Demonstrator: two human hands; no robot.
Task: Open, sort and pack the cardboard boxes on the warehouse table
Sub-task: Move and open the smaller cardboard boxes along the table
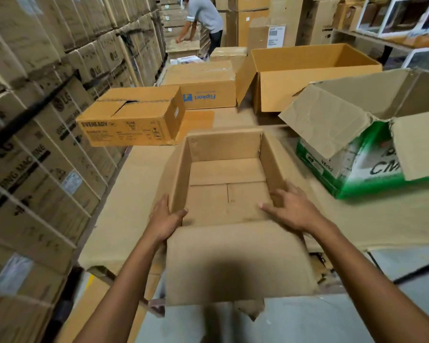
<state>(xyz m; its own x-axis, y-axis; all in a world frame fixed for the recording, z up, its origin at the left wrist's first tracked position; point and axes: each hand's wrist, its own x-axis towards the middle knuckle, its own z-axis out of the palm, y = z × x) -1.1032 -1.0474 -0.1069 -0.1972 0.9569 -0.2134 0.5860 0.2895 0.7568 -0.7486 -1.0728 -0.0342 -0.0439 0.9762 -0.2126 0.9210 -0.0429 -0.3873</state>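
Note:
An open, empty brown cardboard box (227, 174) sits in front of me on the cardboard-covered table (124, 206), its near flap folded down toward me. My left hand (165, 220) grips the box's near left corner, thumb inside the wall. My right hand (291, 210) holds the near right corner, fingers spread over the rim and into the box. A closed Eveready box (134, 117) lies to the far left. A Flipkart box (203, 87) stands behind it. A large open empty box (305, 78) sits at the back right. A green-and-white box (362, 154) with torn open flaps is at the right.
Tall stacks of LG washing machine cartons (42, 120) wall off the left side. A person in a grey shirt (201, 23) bends over boxes at the far end. Shelving (394, 23) runs along the upper right. The grey floor (332, 323) shows below the table's near edge.

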